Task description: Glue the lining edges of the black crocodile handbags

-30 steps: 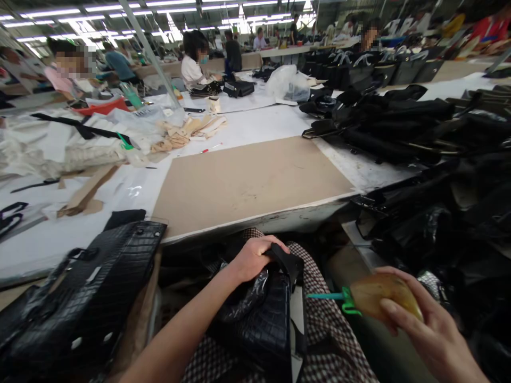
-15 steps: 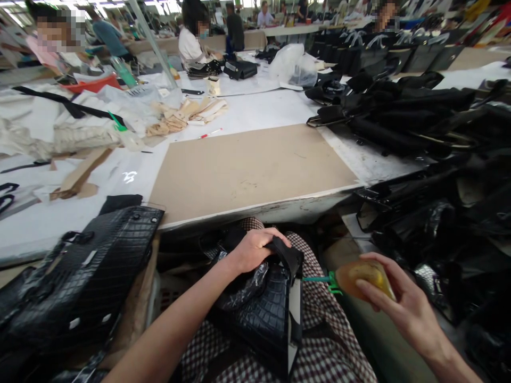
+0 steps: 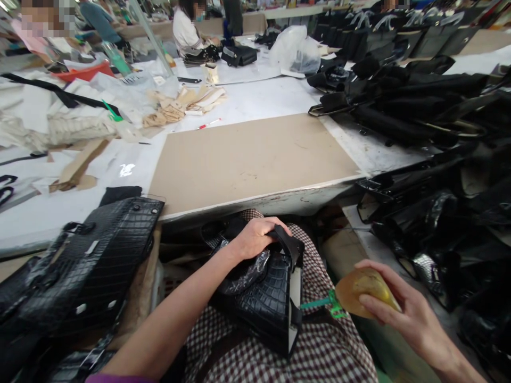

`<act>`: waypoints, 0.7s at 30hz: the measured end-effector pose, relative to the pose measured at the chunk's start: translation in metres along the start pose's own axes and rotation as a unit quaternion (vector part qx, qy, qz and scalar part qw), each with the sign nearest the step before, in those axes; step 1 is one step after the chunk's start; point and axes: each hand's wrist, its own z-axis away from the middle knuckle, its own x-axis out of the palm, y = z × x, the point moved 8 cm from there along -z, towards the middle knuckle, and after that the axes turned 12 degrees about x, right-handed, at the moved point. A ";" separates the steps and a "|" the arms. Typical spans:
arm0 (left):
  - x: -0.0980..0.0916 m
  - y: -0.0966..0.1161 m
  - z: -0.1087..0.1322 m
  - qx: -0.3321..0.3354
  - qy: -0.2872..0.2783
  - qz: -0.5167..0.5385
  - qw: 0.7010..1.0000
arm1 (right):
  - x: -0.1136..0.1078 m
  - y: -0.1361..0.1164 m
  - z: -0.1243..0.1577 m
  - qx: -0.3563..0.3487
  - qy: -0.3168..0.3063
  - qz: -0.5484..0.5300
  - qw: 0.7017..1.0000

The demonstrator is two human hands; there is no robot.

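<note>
A black bag [image 3: 267, 303] with a crocodile grain is held on the checked lap [image 3: 319, 351], just below the near edge of the desk [image 3: 279, 203]. Its upper flap is gripped by the left hand [image 3: 255, 239], whose fingers [image 3: 275, 227] are curled shut over it. Crumpled plastic wrap [image 3: 247, 274] is seen beneath that hand, at the bag's mouth. A yellowish squeeze bottle [image 3: 359, 290] is clasped in the right hand [image 3: 403, 314], with the fingers closed round its body, and its green nozzle [image 3: 319, 303] is pointed at the bag's pale side edge. The tip is shown very near that edge; whether contact is made cannot be told. No trace of anything applied is seen on the bag, so the work is judged to be at its start: the bag is steadied and the bottle is aimed, but nothing is yet laid on. A tan board [image 3: 251, 159] lies at the desk's near edge, a second black bag [image 3: 96, 255] sits at the near left corner, and a heap of bags [image 3: 419, 117] is piled along the right edge.
</note>
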 end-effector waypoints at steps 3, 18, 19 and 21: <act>-0.001 -0.002 -0.003 -0.003 -0.004 0.000 1.000 | 0.003 0.004 0.007 0.006 -0.020 -0.001 1.000; 0.003 0.000 -0.005 0.005 -0.019 0.004 1.000 | -0.006 -0.007 -0.009 -0.049 0.086 -0.015 0.995; 0.003 0.000 -0.005 0.004 -0.019 0.003 1.000 | -0.006 -0.008 -0.009 -0.057 0.091 -0.011 0.994; 0.002 -0.001 -0.005 0.002 -0.018 0.004 1.000 | -0.006 -0.009 -0.007 -0.072 0.105 -0.002 0.992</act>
